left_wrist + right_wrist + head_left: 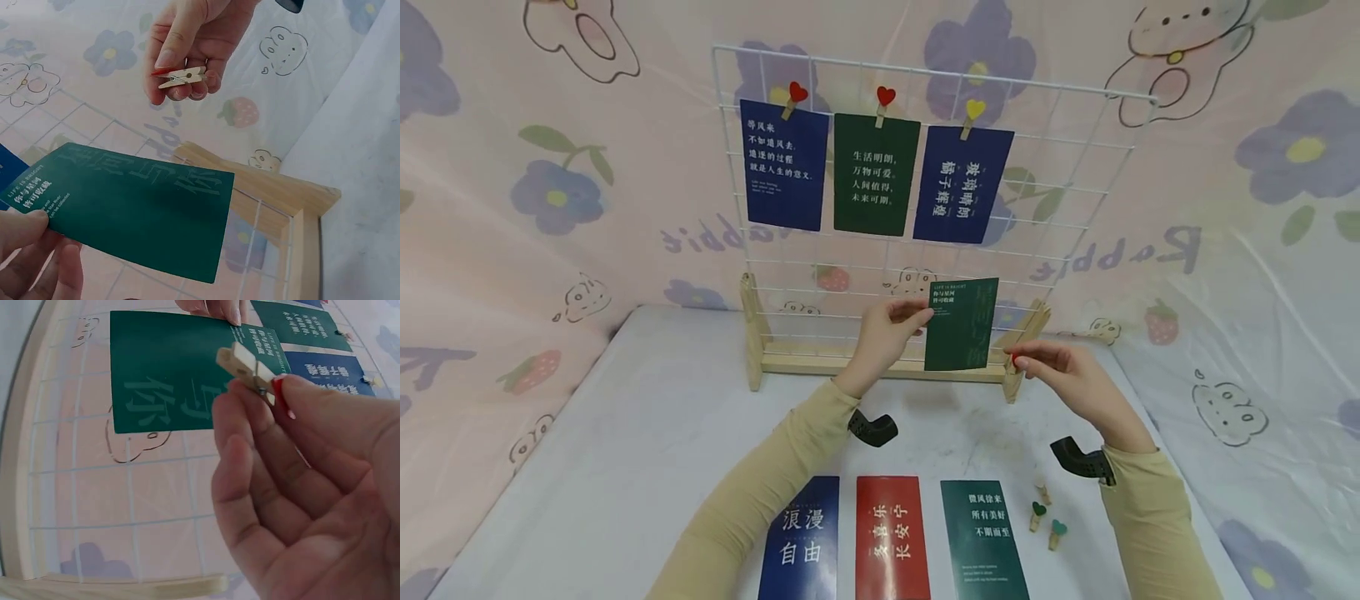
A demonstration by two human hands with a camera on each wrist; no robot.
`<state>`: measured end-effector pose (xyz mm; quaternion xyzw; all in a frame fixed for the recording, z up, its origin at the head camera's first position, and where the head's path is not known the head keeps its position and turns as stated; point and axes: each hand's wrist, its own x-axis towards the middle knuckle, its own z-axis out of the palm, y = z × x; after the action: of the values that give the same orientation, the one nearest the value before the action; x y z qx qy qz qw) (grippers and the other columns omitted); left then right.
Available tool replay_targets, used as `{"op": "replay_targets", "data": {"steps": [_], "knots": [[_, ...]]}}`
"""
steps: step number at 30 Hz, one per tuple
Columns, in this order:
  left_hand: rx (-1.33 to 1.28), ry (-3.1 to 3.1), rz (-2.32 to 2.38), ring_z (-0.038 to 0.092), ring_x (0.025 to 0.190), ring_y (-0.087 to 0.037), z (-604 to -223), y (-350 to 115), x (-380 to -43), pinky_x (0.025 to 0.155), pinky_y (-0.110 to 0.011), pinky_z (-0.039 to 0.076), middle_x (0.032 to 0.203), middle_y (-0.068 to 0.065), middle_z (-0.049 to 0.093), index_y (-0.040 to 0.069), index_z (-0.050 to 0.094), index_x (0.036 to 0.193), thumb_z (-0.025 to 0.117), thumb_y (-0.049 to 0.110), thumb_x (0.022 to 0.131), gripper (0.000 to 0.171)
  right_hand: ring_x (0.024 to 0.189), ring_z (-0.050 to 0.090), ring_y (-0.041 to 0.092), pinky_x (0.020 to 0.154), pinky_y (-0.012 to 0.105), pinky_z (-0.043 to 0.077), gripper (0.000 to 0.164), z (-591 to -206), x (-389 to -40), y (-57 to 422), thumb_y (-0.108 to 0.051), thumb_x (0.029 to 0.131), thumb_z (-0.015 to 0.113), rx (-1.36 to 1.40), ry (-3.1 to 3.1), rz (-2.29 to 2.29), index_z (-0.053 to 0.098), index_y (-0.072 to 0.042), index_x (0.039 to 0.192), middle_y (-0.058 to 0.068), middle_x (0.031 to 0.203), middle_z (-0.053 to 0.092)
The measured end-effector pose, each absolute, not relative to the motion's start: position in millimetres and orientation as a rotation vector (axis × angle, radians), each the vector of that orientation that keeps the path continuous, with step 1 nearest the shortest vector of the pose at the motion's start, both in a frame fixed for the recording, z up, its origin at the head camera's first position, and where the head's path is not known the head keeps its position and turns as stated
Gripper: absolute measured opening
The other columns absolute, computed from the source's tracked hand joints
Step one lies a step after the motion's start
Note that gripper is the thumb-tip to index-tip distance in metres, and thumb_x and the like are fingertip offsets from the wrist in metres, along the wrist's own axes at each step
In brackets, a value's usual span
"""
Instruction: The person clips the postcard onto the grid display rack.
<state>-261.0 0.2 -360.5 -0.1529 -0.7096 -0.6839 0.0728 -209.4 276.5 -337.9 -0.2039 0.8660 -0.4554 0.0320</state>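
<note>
On my remote feed, the right hand [1063,375] pinches a clothespin [187,76], its red heart [280,397] partly under the thumb [337,406] — just beside a faintly lettered green card [962,333]. The left hand [887,333] pinches that card's left edge, long axis near upright, white text [943,296] uppermost; beyond the fingers [71,269], a rack [820,364] bears three cards [877,179].

Dk-green rect. paper card [137,215]: stiff, smooth, mostly matt
Pale wood clothespin clip [245,365]: unvarnished-lookg, matt; metal spring [263,392] w/ dull sheen
Thin white wire grid [1075,89]: coated-lookg metal, smooth, sl. sheen
Pale wooden stand [835,365]: unpainted-lookg, smooth, matt
Pink printed cloth backdrop [655,267]: creased, mostly matt, sl. sheen at folds
White counter [647,467]: smooth-lookg, matt, faint smudges
Beige cloth sleeve [775,467]: soft, matt, fine wrinkles
Black curved wrist mount [876,431]: plastic-lookg, smooth, semi-matt
</note>
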Motion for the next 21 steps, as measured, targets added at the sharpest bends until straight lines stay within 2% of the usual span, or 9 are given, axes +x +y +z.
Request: {"op": "replay_targets", "data": {"steps": [7,10,14,18,21], "knots": [[-0.566,-2.102,-1.946,0.066,0.079,-0.022,-342,4,-273,0.071,-0.025,0.057,0.097,-0.007,0.069,0.003,0.069,0.109,0.067,0.012,0.090,0.022,0.097,0.064,0.010,0.084,0.017,0.049,0.031,-320,-218,274,-0.022,0.096,0.061,-0.631,2.727,-1.335,0.065,-0.001,0.118,0.011,0.111,0.067],[-0.586,-2.102,-1.917,0.065,0.078,-0.017,-332,9,-278,0.071,-0.024,0.056,0.097,-0.005,0.069,0.004,0.070,0.109,0.067,0.014,0.090,0.022,0.094,0.066,0.012,0.083,0.017,0.050,0.030,-309,-222,274,-0.020,0.095,0.062,-0.643,2.738,-1.293,0.066,0.001,0.116,0.012,0.108,0.068],[-0.630,-2.068,-1.902,0.066,0.076,-0.018,-316,16,-286,0.070,-0.024,0.056,0.095,-0.006,0.070,0.003,0.070,0.109,0.067,0.013,0.090,0.021,0.092,0.067,0.012,0.082,0.016,0.050,0.027,-292,-226,273,-0.015,0.094,0.063,-0.682,2.745,-1.304,0.066,0.003,0.114,0.016,0.107,0.068],[-0.698,-2.032,-1.879,0.066,0.075,-0.021,-298,22,-294,0.069,-0.027,0.057,0.093,-0.008,0.070,0.001,0.070,0.108,0.067,0.011,0.090,0.020,0.092,0.066,0.009,0.081,0.014,0.049,0.028,-271,-232,273,-0.014,0.095,0.062,-0.703,2.794,-1.320,0.065,0.005,0.115,0.010,0.104,0.070],[-0.721,-1.994,-1.882,0.066,0.075,-0.021,-284,25,-298,0.070,-0.026,0.056,0.092,-0.009,0.070,0.000,0.070,0.106,0.067,0.008,0.090,0.018,0.093,0.065,0.008,0.082,0.013,0.049,0.029,-256,-237,273,-0.018,0.094,0.063,-0.664,2.854,-1.348,0.065,0.001,0.116,0.001,0.103,0.070]]}}
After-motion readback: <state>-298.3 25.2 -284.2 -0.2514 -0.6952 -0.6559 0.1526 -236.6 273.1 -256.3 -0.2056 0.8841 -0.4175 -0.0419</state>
